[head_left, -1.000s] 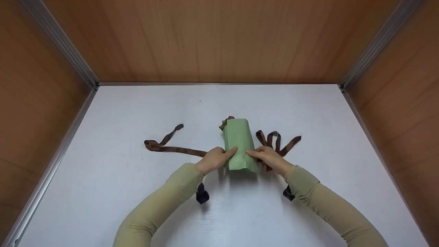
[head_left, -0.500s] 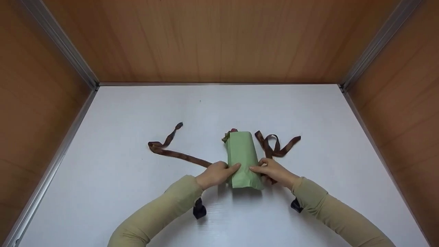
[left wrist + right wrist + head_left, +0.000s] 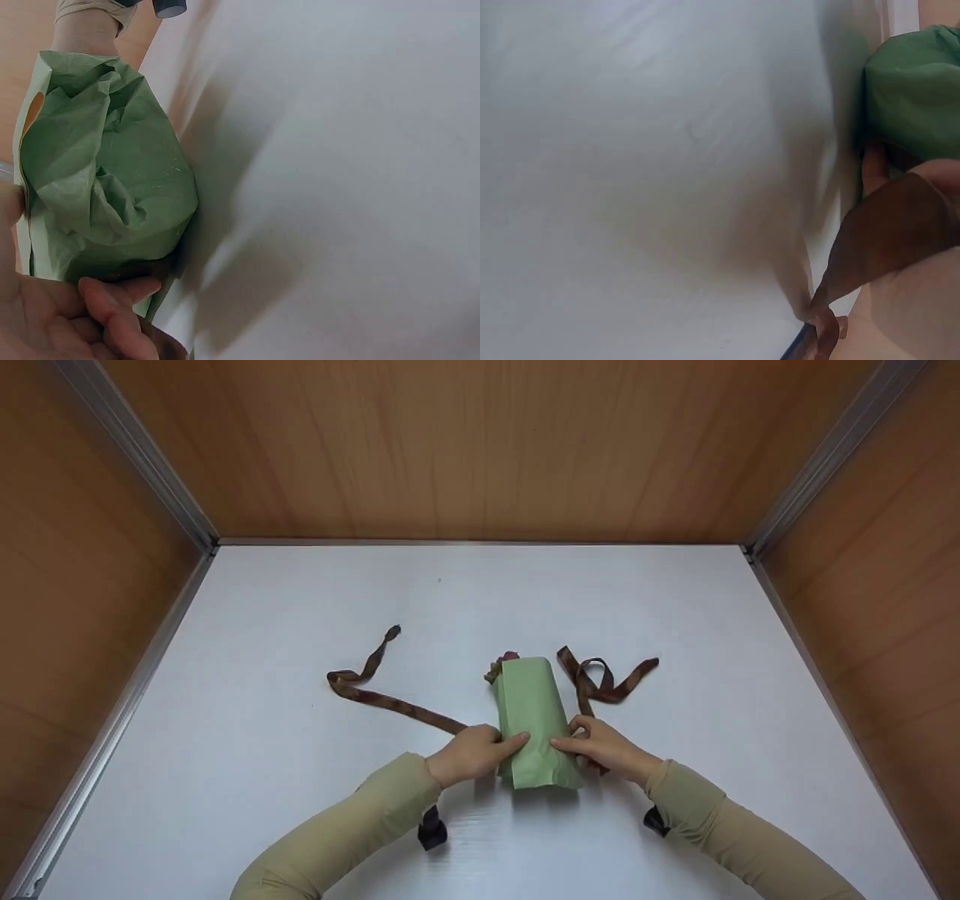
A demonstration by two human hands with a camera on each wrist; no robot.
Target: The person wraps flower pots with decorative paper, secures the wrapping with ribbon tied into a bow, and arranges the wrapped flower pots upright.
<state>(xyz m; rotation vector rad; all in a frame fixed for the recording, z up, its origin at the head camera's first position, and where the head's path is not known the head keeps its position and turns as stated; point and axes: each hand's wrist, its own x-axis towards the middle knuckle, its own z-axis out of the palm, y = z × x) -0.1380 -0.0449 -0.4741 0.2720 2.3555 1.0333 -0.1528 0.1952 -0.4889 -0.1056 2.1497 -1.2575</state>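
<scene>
Two sleeves (image 3: 345, 832) of soft, creased, dull-green cloth reach in nearest to us, a small dark block (image 3: 433, 831) showing below the left cuff and a second one at the right. Beyond them, we find the left hand (image 3: 472, 751) grasping the near part of the bundle (image 3: 534, 705), thumb flat across the front and fingers curled behind its side. The right hand (image 3: 611, 748) pinches the opposite side, its thumb on the front; from its wrist we see brown ribbon crossing its fingers. The bundle lies between the hands, just right of the table's middle, a tapering tube of matte light-green paper with a straight overlapping edge. We see its near end folded and crumpled into deep pleats, a shadow beneath it. A length of thin brown ribbon (image 3: 409, 709) runs from the left hand, bends sharply and narrows to a twisted tip; more curls into a loop beyond the right hand. We cannot tell whether these join behind the paper. At the far end, a reddish flower (image 3: 511, 655) with crinkled, brownish-green leaves (image 3: 493, 670) pokes out. Past it, we see the smooth white table (image 3: 300, 585) meet wood-grained walls (image 3: 480, 450) with grey metal strips (image 3: 142, 457) at the corners.
</scene>
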